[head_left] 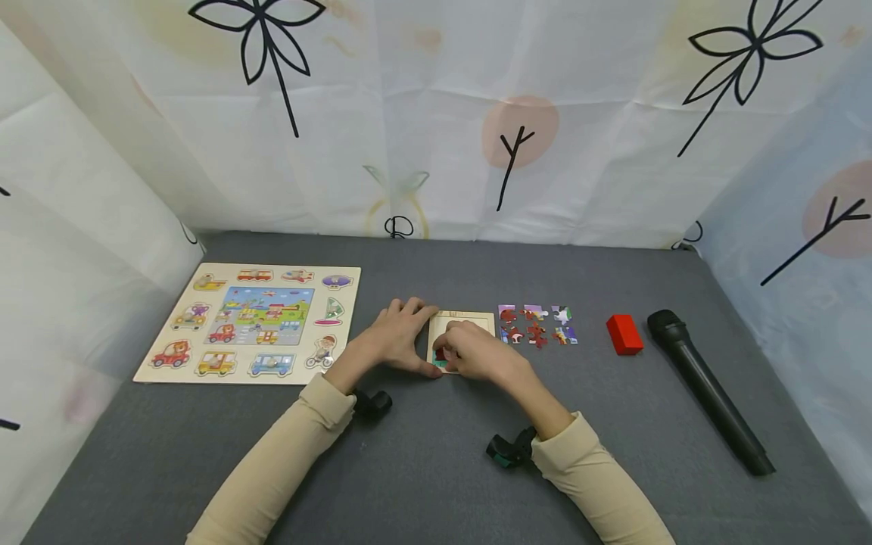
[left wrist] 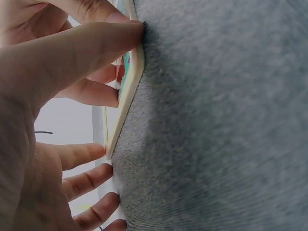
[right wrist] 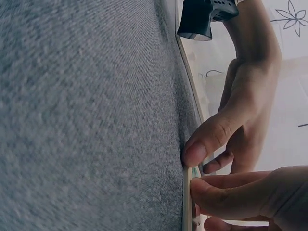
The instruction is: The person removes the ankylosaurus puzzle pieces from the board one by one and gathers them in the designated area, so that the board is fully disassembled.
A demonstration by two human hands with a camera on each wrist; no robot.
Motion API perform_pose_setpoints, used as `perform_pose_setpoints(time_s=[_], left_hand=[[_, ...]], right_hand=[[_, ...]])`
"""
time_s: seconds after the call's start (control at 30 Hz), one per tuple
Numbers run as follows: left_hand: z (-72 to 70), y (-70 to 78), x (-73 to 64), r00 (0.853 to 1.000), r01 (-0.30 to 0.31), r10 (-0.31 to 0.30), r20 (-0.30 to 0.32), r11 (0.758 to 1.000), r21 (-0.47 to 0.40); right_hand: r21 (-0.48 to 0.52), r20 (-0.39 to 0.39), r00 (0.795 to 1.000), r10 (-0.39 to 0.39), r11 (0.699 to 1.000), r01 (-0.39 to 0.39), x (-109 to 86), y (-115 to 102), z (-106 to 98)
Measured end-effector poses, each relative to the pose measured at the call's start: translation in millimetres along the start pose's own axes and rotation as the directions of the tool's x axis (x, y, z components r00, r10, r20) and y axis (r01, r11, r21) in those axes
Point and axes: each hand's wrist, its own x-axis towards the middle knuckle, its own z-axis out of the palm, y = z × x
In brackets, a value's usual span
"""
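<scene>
A small wooden puzzle tray [head_left: 485, 321] lies flat on the grey cloth between both hands. My left hand [head_left: 398, 333] grips its left side, the thumb at the near corner and the other fingers spread toward the far corner. Over the tray's near left corner, my right hand [head_left: 473, 350] holds a red and teal jigsaw piece [head_left: 440, 354] with bent fingers, which partly cover it. In the right wrist view, the thumb and fingers meet close above the tray edge [right wrist: 186, 207]. How well the piece sits in the tray is hidden.
Several loose jigsaw pieces [head_left: 536, 333] lie in two rows right of the tray. Farther right are a red block [head_left: 624, 334] and a black microphone [head_left: 711, 393]. A large wooden picture board [head_left: 306, 371] lies at left. White printed curtains [head_left: 436, 136] stand behind and at the sides.
</scene>
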Motion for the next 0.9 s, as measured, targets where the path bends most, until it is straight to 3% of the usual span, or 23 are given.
perform_pose_setpoints(time_s=[0.4, 0.9], left_hand=[[-0.7, 1.0, 2.5, 1.000, 0.001, 0.000, -0.028, 1.000, 0.018], [-0.4, 0.8, 4.0, 1.000, 0.026, -0.026, 0.015, 1.000, 0.006]], right_hand=[[0.045, 0.025, 0.999, 0.023, 0.999, -0.024, -2.8, 2.5, 0.4], [0.059, -0.008, 0.999, 0.052, 0.997, -0.052, -4.0, 1.5, 3.5]])
